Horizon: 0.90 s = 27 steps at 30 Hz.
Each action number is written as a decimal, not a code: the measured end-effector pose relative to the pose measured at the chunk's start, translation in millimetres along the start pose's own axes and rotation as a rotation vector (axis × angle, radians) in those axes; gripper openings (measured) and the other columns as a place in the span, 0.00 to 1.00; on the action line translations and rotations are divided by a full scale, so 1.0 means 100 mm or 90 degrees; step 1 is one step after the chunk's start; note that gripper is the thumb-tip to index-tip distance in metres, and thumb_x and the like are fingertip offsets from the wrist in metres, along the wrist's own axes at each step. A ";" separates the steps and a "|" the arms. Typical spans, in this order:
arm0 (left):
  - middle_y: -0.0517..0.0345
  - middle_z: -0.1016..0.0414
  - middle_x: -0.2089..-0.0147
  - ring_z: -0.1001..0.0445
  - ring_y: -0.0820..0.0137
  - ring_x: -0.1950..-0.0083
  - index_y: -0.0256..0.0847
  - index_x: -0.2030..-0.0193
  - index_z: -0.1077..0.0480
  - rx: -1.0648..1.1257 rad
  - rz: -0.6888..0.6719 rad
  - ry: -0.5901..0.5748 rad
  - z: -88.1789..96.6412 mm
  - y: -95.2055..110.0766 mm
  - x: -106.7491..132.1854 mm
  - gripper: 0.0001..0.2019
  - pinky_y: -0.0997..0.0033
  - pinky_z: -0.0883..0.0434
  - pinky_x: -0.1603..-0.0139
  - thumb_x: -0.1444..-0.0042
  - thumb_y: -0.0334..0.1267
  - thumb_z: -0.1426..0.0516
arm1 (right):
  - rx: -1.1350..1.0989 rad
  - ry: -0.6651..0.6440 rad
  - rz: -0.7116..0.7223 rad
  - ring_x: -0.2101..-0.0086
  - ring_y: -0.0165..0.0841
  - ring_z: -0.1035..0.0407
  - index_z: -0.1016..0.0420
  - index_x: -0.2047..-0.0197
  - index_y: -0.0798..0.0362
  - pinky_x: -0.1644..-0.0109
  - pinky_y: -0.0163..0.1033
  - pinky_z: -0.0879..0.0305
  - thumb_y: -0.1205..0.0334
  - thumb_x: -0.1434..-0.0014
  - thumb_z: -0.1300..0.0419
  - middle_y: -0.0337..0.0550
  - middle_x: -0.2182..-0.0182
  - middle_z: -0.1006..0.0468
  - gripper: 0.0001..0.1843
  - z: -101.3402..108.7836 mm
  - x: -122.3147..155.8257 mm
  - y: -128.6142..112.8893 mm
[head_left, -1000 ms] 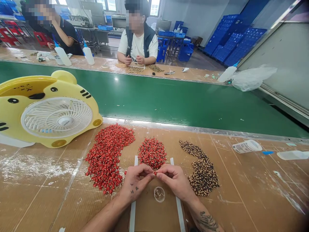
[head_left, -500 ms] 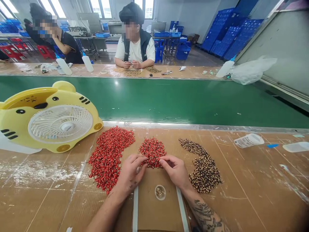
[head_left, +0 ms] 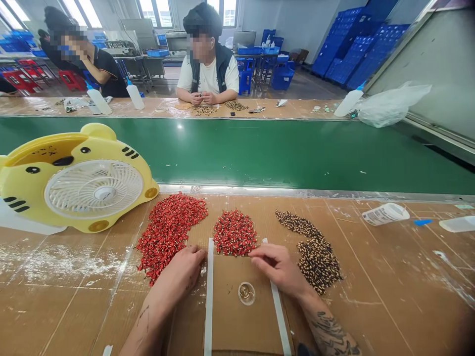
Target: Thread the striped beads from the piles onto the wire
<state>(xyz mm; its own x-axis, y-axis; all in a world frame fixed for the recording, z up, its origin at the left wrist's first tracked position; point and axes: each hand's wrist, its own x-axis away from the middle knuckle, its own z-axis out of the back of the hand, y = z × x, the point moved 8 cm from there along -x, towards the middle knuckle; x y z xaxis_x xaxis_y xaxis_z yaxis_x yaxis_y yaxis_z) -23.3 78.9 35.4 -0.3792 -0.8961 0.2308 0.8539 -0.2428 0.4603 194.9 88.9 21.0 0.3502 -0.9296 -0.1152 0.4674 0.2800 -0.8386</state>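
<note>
A small heap of red pieces with pale tips [head_left: 234, 233] lies at the top of a cardboard board [head_left: 241, 329] edged with pale tape. My right hand [head_left: 276, 267] is at the heap's lower right edge, thumb and forefinger drawn together; whatever they pinch is too small to name. Left of the board, beside a larger red heap [head_left: 168, 232], my left hand [head_left: 185, 269] rests low with its fingers curled in. Its fingertips are partly hidden, so I cannot see what they hold. A small round clear dish [head_left: 246, 293] sits on the board with something shiny in it.
A curved heap of black-and-tan pieces [head_left: 318, 257] lies to the right. At left leans a yellow animal-shaped fan [head_left: 122, 148]. A white tub [head_left: 386, 214] lies tipped at right. Beyond the green belt [head_left: 260, 153], a co-worker [head_left: 208, 74] sits facing me.
My left hand has drawn back from the small red heap, down and left, off the board. My right hand has shifted slightly right and down to the heap's edge.
</note>
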 end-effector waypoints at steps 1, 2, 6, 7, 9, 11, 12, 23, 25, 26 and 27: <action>0.52 0.23 0.63 0.24 0.65 0.61 0.41 0.65 0.26 -0.008 -0.003 -0.008 -0.01 0.00 -0.01 0.13 0.71 0.32 0.60 0.44 0.22 0.49 | -0.013 -0.057 0.019 0.76 0.30 0.35 0.18 0.65 0.52 0.71 0.34 0.39 0.55 0.39 0.39 0.39 0.77 0.25 0.11 -0.07 0.03 -0.05; 0.52 0.23 0.62 0.24 0.64 0.60 0.41 0.65 0.26 -0.015 -0.007 -0.014 -0.02 0.01 -0.02 0.14 0.71 0.32 0.59 0.43 0.22 0.50 | -0.023 -0.108 0.034 0.77 0.30 0.36 0.18 0.65 0.52 0.72 0.33 0.40 0.55 0.40 0.38 0.37 0.78 0.27 0.11 -0.14 0.05 -0.10; 0.51 0.24 0.63 0.24 0.64 0.61 0.40 0.66 0.27 -0.023 0.007 -0.012 -0.03 -0.02 -0.04 0.13 0.71 0.33 0.60 0.41 0.23 0.50 | -0.022 -0.184 0.039 0.75 0.29 0.36 0.18 0.63 0.52 0.71 0.33 0.41 0.58 0.42 0.34 0.36 0.77 0.28 0.07 -0.30 0.10 -0.21; 0.51 0.24 0.63 0.24 0.64 0.62 0.40 0.67 0.27 -0.029 0.016 -0.014 -0.03 -0.03 -0.04 0.13 0.71 0.34 0.61 0.41 0.24 0.50 | -0.022 -0.186 0.038 0.75 0.29 0.35 0.18 0.64 0.51 0.71 0.33 0.41 0.58 0.42 0.35 0.36 0.77 0.28 0.06 -0.31 0.10 -0.21; 0.51 0.24 0.63 0.24 0.63 0.62 0.40 0.66 0.27 -0.049 0.027 -0.020 -0.05 -0.04 -0.05 0.12 0.71 0.34 0.62 0.40 0.25 0.50 | -0.030 -0.190 0.041 0.74 0.29 0.35 0.18 0.67 0.51 0.70 0.33 0.40 0.60 0.40 0.36 0.37 0.77 0.27 0.07 -0.32 0.10 -0.22; 0.51 0.24 0.62 0.24 0.63 0.61 0.40 0.63 0.27 -0.068 0.018 -0.020 -0.06 -0.01 -0.07 0.12 0.70 0.34 0.61 0.38 0.25 0.51 | -0.040 -0.191 0.039 0.73 0.29 0.35 0.19 0.69 0.52 0.70 0.33 0.40 0.61 0.39 0.37 0.38 0.76 0.27 0.09 -0.31 0.10 -0.21; 0.51 0.24 0.62 0.24 0.63 0.60 0.41 0.62 0.27 -0.073 0.012 -0.015 -0.07 0.00 -0.08 0.13 0.70 0.34 0.61 0.38 0.26 0.52 | -0.043 -0.187 0.033 0.74 0.29 0.35 0.19 0.69 0.52 0.71 0.33 0.40 0.61 0.39 0.37 0.37 0.76 0.27 0.08 -0.30 0.10 -0.20; 0.53 0.24 0.63 0.25 0.66 0.62 0.41 0.63 0.26 0.076 -0.036 0.136 -0.05 -0.02 -0.15 0.10 0.71 0.32 0.60 0.38 0.29 0.49 | -0.001 -0.219 0.040 0.71 0.29 0.32 0.17 0.66 0.50 0.67 0.32 0.39 0.65 0.40 0.35 0.37 0.72 0.27 0.05 -0.35 0.12 -0.20; 0.55 0.24 0.64 0.25 0.69 0.64 0.41 0.64 0.26 0.202 -0.064 0.176 -0.04 0.02 -0.15 0.08 0.73 0.31 0.61 0.39 0.30 0.46 | 0.011 -0.240 0.069 0.71 0.29 0.32 0.17 0.64 0.49 0.67 0.33 0.39 0.62 0.39 0.36 0.38 0.72 0.27 0.05 -0.29 0.15 -0.21; 0.56 0.24 0.65 0.26 0.70 0.65 0.41 0.65 0.25 0.273 -0.072 0.183 -0.05 0.04 -0.16 0.06 0.74 0.31 0.62 0.40 0.30 0.44 | 0.020 -0.252 0.093 0.71 0.30 0.32 0.16 0.63 0.49 0.67 0.33 0.39 0.61 0.38 0.36 0.38 0.72 0.27 0.06 -0.27 0.17 -0.23; 0.56 0.23 0.65 0.26 0.70 0.66 0.40 0.65 0.25 0.345 -0.074 0.180 -0.08 0.07 -0.17 0.05 0.74 0.31 0.63 0.41 0.31 0.43 | 0.029 -0.261 0.119 0.71 0.30 0.32 0.16 0.61 0.49 0.67 0.33 0.39 0.61 0.37 0.37 0.38 0.73 0.26 0.07 -0.24 0.19 -0.25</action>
<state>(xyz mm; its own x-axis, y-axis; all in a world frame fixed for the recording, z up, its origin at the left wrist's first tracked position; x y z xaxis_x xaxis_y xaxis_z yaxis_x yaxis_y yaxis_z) -8.2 89.0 27.8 -0.2861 -0.9570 -0.0486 0.4827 -0.1878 0.8554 170.1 58.7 27.0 0.7204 -0.6927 -0.0347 0.3972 0.4531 -0.7981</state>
